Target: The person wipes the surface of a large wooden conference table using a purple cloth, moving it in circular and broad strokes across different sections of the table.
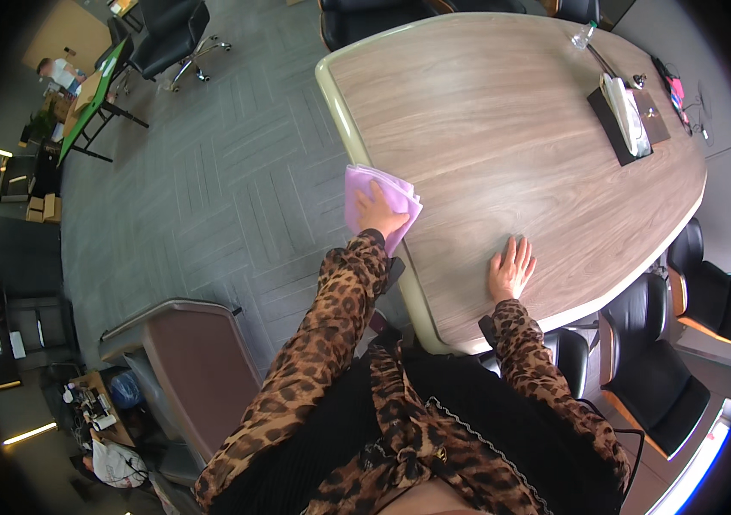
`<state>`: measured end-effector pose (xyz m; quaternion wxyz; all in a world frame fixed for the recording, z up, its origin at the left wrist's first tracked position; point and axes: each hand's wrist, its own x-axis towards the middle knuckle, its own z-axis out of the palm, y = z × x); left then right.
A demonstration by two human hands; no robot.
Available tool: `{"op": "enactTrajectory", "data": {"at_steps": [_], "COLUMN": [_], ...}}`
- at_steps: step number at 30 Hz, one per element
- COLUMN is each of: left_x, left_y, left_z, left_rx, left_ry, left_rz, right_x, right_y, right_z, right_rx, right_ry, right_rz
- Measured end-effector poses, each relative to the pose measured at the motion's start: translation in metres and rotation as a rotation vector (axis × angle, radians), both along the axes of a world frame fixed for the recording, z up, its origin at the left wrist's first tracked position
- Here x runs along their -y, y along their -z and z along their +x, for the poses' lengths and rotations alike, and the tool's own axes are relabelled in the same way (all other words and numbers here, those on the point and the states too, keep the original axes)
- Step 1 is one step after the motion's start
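My left hand holds a folded pink-purple cloth against the left rim of a wood-grain table. Part of the cloth lies over the tabletop and part reaches out past the pale glossy edge. My fingers are spread over its upper side; the underside is hidden. On the tabletop to the right rests my right hand, palm down, fingers slightly apart, with nothing in it.
A black box with a white packet and a clear bottle stand on the table's far right. Black chairs line the right side. A brown padded chair is at lower left. A person sits by a green-edged table.
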<state>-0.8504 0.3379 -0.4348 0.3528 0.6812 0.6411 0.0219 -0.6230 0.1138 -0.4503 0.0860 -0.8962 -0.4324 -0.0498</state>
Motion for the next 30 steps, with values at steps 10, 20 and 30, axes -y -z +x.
{"op": "enactTrajectory", "data": {"at_steps": [10,20,30], "left_x": [-0.074,-0.147,-0.148], "left_y": [-0.01,-0.042,-0.021], "left_z": [-0.017,-0.031,-0.025], "left_rx": [-0.032,-0.072,0.004], "left_ry": [0.091,0.136,0.186], "left_rz": [-0.036,-0.044,-0.05], "right_x": [-0.021,-0.047,-0.002], "right_y": [-0.022,-0.047,-0.031], "right_z": [-0.015,-0.013,-0.003], "right_rx": [-0.035,0.025,0.06], "right_ry": [0.011,-0.022,-0.039], "right_rz": [-0.016,0.01,0.003]}}
